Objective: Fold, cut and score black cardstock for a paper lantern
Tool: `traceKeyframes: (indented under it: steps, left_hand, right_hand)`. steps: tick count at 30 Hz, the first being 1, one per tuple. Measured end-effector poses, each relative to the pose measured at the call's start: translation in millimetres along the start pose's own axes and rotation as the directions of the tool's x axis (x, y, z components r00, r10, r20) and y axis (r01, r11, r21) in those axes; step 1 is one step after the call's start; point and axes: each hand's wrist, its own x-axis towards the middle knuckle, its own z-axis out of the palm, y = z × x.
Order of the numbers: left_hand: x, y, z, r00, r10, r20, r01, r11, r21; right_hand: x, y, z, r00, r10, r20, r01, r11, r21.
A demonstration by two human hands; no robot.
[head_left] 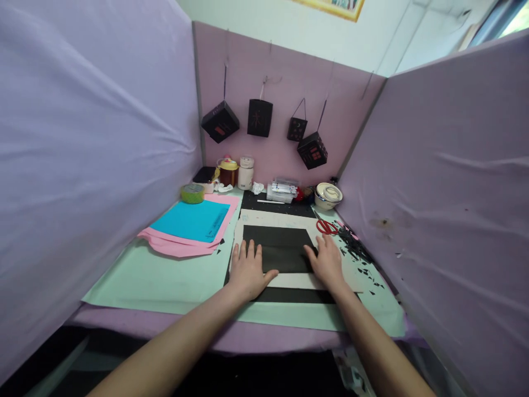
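A sheet of black paper (285, 251) with a crease across it lies flat on a white board (289, 280). More black paper (295, 295) shows under the board's front edge. My left hand (249, 270) rests on the left side of the creased sheet, fingers spread and thumb pointing right. At the sheet's right edge is my right hand (327, 262), fingers stretched out and thumb on the paper. Neither hand grips anything. Red-handled scissors (326, 226) lie just beyond the right fingertips.
Blue paper (192, 220) on pink sheets (177, 249) and green tape (192, 193) are at left. Black scraps (353, 242) litter the right. Behind stand a white bottle (246, 174), a plastic box (282, 191) and a bowl (328, 197). Black paper lanterns (260, 118) hang from the back panel.
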Motion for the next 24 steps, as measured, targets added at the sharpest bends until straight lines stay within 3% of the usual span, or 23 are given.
traceKeyframes:
  steps: [2,4,7,10,14,17,22,24]
  left_hand:
    - [-1,0,-0.7,1.000,-0.006,-0.007,0.006,1.000,-0.009]
    - [-1,0,-2.2,1.000,-0.002,-0.019,0.002,1.000,-0.019]
    - [-2,-1,-4.4,0.999,0.038,-0.018,-0.039,0.998,-0.054]
    - [-3,-2,-5.1,0.998,0.054,0.034,-0.049,0.991,-0.125]
    - [-5,-2,-5.2,0.997,0.070,0.028,-0.065,0.984,-0.168]
    - [-5,-3,-6.1,0.995,0.089,0.045,-0.080,0.982,-0.172]
    - [-1,-5,-6.1,0.984,0.179,0.020,-0.174,0.976,-0.132]
    - [1,-5,-4.6,0.974,0.228,0.007,-0.225,0.967,-0.118]
  right_hand:
    - [34,17,-4,0.998,-0.012,-0.069,0.012,1.000,0.006]
    - [72,33,-6,0.993,0.066,0.093,-0.062,0.997,-0.048]
    - [120,48,-3,0.969,0.157,0.192,-0.141,0.985,-0.095]
    - [146,51,6,0.929,0.231,0.290,-0.200,0.971,-0.133]
    - [158,46,13,0.882,0.296,0.368,-0.259,0.955,-0.148]
    - [158,39,6,0.886,0.279,0.370,-0.268,0.960,-0.081]
    - [138,11,-15,0.920,0.126,0.371,-0.216,0.954,0.210]
    - [121,-7,-22,0.917,0.024,0.397,-0.199,0.892,0.406]
